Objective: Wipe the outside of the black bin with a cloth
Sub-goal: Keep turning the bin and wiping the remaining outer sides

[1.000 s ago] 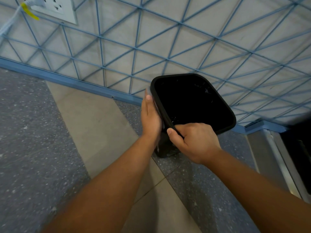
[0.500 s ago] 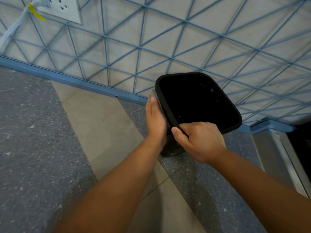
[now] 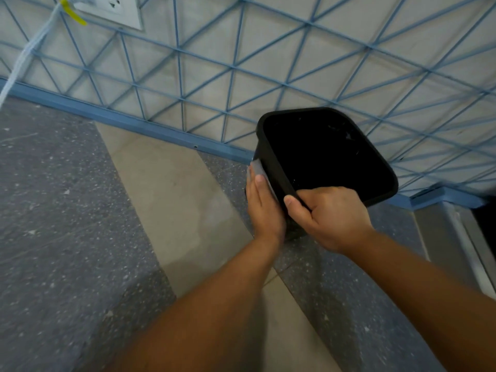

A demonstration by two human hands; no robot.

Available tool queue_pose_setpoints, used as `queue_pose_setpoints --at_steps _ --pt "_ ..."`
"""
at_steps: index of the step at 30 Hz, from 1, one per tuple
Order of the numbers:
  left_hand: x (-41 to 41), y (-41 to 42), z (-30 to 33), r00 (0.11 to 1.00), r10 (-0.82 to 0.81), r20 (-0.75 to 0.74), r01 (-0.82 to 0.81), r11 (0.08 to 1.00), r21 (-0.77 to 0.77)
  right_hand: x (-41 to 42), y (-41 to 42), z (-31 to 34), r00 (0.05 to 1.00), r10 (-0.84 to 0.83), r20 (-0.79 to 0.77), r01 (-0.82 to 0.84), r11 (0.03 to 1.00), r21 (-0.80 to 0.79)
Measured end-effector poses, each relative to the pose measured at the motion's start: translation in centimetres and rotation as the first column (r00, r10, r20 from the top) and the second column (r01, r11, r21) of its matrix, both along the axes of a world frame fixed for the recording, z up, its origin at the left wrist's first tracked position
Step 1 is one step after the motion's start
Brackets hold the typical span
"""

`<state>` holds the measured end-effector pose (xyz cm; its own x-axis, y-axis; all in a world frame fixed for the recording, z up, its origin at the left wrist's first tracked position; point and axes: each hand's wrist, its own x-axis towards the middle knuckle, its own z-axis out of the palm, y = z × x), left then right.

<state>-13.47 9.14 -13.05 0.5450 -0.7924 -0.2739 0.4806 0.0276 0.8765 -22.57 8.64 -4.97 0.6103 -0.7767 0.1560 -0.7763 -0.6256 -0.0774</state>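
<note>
My right hand [image 3: 330,218] grips the near rim of the black bin [image 3: 324,154], thumb curled over the edge and fingers wrapped around it. The bin stands on the floor [image 3: 67,210] close against the wall [image 3: 268,49], near the blue skirting [image 3: 128,122], its open mouth facing up toward me. My left hand [image 3: 264,208] lies flat with straight fingers against the bin's left outer side, pressing a pale grey cloth [image 3: 257,167] onto it; the cloth peeks out just beyond my fingertips, below the rim. The floor has grey speckled strips and a plain beige one. High on the wall to the left is a white socket [image 3: 112,9] with a pale cable [image 3: 24,57] hanging down.
</note>
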Motion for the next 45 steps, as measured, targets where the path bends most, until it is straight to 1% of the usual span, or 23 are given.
queue_pose_setpoints --at_steps 1,3,6,8,10,14,15,18,19,21,23,25,27,28,29,32,34,36,38,39,42,44,45 --pt "0.4 -0.6 0.1 1.0 0.015 0.0 -0.015 1.0 0.02 0.0 0.0 -0.1 1.0 -0.004 0.003 0.004 1.0 -0.001" --pt "-0.2 0.0 0.8 0.999 0.018 0.042 -0.017 1.0 -0.025 -0.1 0.0 -0.1 1.0 -0.008 0.007 0.008 1.0 0.0" --pt "-1.1 2.1 1.5 0.99 -0.053 0.13 0.064 0.995 -0.08 -0.3 0.0 0.0 1.0 -0.002 -0.002 0.002 1.0 -0.008" --pt "0.1 0.6 0.3 0.994 -0.067 0.091 0.071 0.997 -0.035 -0.2 0.1 0.0 1.0 0.0 -0.009 0.0 1.0 -0.029" --pt "1.1 -1.0 0.0 0.997 -0.022 0.077 0.023 1.0 -0.021 0.0 0.1 -0.1 1.0 0.007 -0.005 -0.007 0.999 -0.039" --pt "-0.7 1.5 1.2 0.99 -0.001 0.143 0.02 0.99 -0.137 0.2 0.2 0.1 1.0 0.012 -0.003 -0.012 1.0 -0.005" --pt "-0.7 1.7 0.8 0.991 0.002 0.136 0.016 0.991 -0.13 0.2 0.2 0.1 1.0 0.007 -0.004 -0.007 1.0 -0.001" --pt "0.4 0.0 -0.5 0.997 -0.009 0.083 0.012 0.999 -0.034 0.5 0.2 0.1 1.0 0.003 0.0 -0.003 1.0 -0.002" --pt "0.6 -0.3 -0.3 0.997 0.008 0.082 -0.005 0.999 -0.039 0.6 0.2 0.1 1.0 0.003 0.002 -0.003 1.0 0.002" --pt "0.0 0.5 0.8 0.993 0.016 0.119 -0.005 0.996 -0.095 0.6 0.2 0.1 1.0 0.003 0.002 -0.003 1.0 0.008" --pt "-0.9 1.9 1.3 0.988 0.003 0.155 0.026 0.981 -0.19 0.4 0.1 0.1 1.0 0.001 -0.003 -0.001 1.0 0.006" --pt "-0.8 1.0 -1.3 0.994 -0.021 0.108 0.036 0.99 -0.139 0.4 0.1 0.1 1.0 0.0 -0.012 0.0 1.0 -0.011" --pt "0.4 -0.8 -3.8 0.999 -0.048 -0.005 0.048 0.998 -0.031 0.5 0.2 0.0 1.0 0.003 -0.016 -0.003 0.999 -0.043" --pt "1.0 -1.2 -3.5 0.997 -0.06 -0.042 0.061 0.998 0.016 0.5 0.2 0.1 1.0 0.005 -0.009 -0.005 0.998 -0.057" --pt "1.0 -1.2 -2.4 0.997 -0.062 -0.049 0.063 0.998 0.021 0.6 0.2 0.1 1.0 0.007 0.0 -0.007 0.998 -0.064" --pt "0.2 0.7 0.7 0.997 -0.038 0.072 0.041 0.998 -0.038 0.5 0.2 0.2 1.0 0.005 -0.009 -0.005 0.999 -0.042" --pt "-0.1 1.7 -0.7 0.993 -0.06 0.099 0.066 0.996 -0.058 0.5 0.2 0.2 1.0 -0.003 -0.012 0.002 0.999 -0.042" --pt "0.1 -0.6 -7.0 0.992 -0.125 -0.019 0.125 0.992 -0.022 0.6 0.3 0.1 1.0 -0.015 -0.01 0.014 0.999 -0.051" --pt "1.2 -2.8 -10.2 0.978 -0.15 -0.148 0.16 0.985 0.062 0.6 0.3 0.0 1.0 -0.016 -0.003 0.016 0.999 -0.052" --pt "1.3 -3.1 -9.5 0.977 -0.155 -0.147 0.167 0.984 0.067 0.6 0.3 0.0 1.0 -0.011 0.005 0.011 0.999 -0.052" --pt "1.0 -0.2 -3.0 0.993 -0.116 -0.028 0.117 0.993 0.032 0.7 0.3 0.2 1.0 -0.005 0.012 0.006 0.999 -0.044" --pt "0.5 1.4 -3.1 0.99 -0.127 0.062 0.124 0.991 0.051 0.6 0.3 0.1 1.0 -0.007 0.002 0.007 0.999 -0.05" --pt "0.5 1.3 -4.4 0.988 -0.137 0.064 0.131 0.987 0.087 0.5 0.3 0.0 1.0 -0.009 -0.004 0.009 0.998 -0.056"
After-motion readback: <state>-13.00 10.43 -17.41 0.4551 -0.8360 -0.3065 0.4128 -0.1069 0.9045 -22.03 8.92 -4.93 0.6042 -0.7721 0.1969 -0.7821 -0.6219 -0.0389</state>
